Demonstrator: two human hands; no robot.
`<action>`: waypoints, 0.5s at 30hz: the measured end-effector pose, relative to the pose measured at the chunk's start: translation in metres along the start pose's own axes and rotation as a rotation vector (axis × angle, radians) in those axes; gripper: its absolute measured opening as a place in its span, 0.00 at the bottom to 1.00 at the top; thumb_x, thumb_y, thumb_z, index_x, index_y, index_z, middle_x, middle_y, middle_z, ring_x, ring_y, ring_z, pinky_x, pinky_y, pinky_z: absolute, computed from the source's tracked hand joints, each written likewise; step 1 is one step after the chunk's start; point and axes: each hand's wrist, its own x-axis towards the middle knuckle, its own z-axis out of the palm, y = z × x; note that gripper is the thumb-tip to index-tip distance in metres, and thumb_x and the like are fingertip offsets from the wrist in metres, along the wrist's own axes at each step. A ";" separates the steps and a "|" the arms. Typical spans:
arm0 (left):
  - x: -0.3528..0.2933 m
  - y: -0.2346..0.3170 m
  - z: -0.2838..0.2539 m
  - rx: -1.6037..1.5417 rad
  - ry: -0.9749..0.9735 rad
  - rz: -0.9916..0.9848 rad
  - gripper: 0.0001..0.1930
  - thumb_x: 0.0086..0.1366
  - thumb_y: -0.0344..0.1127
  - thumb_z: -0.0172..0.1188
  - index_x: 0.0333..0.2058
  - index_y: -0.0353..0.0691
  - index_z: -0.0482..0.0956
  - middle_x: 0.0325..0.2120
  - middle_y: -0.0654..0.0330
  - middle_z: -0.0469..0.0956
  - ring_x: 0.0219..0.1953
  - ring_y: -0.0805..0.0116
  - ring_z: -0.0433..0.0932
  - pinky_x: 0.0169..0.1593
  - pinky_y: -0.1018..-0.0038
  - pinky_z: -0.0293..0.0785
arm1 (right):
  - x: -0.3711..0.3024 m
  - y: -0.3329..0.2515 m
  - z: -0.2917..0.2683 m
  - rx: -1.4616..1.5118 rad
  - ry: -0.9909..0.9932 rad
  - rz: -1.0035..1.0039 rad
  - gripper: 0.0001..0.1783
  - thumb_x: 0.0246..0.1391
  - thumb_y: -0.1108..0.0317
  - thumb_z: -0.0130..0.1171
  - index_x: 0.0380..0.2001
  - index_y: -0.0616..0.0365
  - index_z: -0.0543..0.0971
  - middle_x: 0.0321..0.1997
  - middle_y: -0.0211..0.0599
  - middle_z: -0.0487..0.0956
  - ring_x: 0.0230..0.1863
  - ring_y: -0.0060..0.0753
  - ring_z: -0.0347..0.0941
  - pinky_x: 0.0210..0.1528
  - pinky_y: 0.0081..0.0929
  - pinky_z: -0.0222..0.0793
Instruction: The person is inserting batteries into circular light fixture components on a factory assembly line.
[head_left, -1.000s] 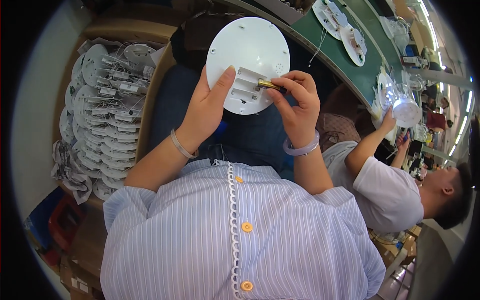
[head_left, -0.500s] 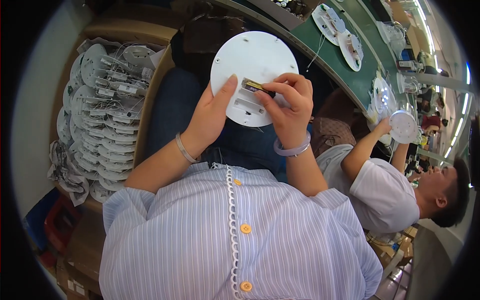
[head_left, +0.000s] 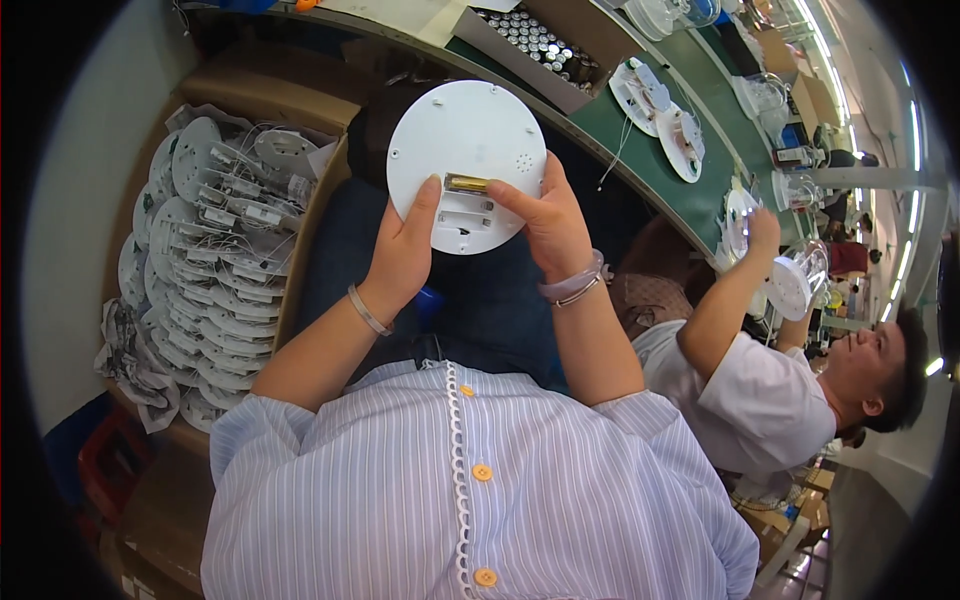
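A round white plate (head_left: 462, 125) with a battery compartment faces up in front of me, held between both hands. My left hand (head_left: 403, 245) is closed on its lower left edge, thumb on the front beside the compartment. A gold and dark battery (head_left: 466, 184) lies in the upper slot; the lower slot shows no battery. My right hand (head_left: 553, 225) grips the plate's right edge, its thumb pressed on the battery's right end. The fingers behind the plate are hidden.
At my left stands a cardboard box (head_left: 318, 215) packed with white round plates (head_left: 195, 150) and wires. An open carton of batteries (head_left: 540, 45) sits on the green bench (head_left: 640, 160), near two wired round plates (head_left: 680, 145). A co-worker (head_left: 765, 385) at right handles a clear-domed piece.
The battery, earlier tilted in my right fingers, now lies in the upper slot. My right hand has shifted to the plate's edge. The plate has moved slightly left; the co-worker's arm has risen.
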 end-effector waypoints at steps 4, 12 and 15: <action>0.004 -0.002 -0.009 0.091 -0.032 0.025 0.18 0.63 0.39 0.42 0.46 0.33 0.62 0.40 0.58 0.69 0.41 0.76 0.68 0.43 0.81 0.66 | 0.004 -0.003 0.007 -0.064 -0.021 0.028 0.38 0.32 0.72 0.66 0.48 0.64 0.58 0.43 0.41 0.68 0.44 0.34 0.66 0.47 0.28 0.62; 0.012 0.005 -0.012 0.139 -0.003 0.148 0.17 0.63 0.38 0.42 0.45 0.32 0.63 0.38 0.59 0.69 0.39 0.77 0.68 0.41 0.81 0.66 | 0.014 -0.008 0.018 -0.254 -0.028 -0.094 0.38 0.30 0.67 0.67 0.46 0.63 0.59 0.41 0.42 0.69 0.42 0.32 0.67 0.46 0.27 0.62; 0.021 0.010 -0.020 0.073 0.033 0.134 0.17 0.62 0.37 0.43 0.46 0.31 0.62 0.40 0.58 0.68 0.41 0.77 0.67 0.42 0.81 0.65 | 0.028 -0.003 0.013 -0.732 0.079 -0.336 0.34 0.35 0.61 0.64 0.43 0.65 0.60 0.42 0.48 0.67 0.43 0.36 0.64 0.43 0.31 0.62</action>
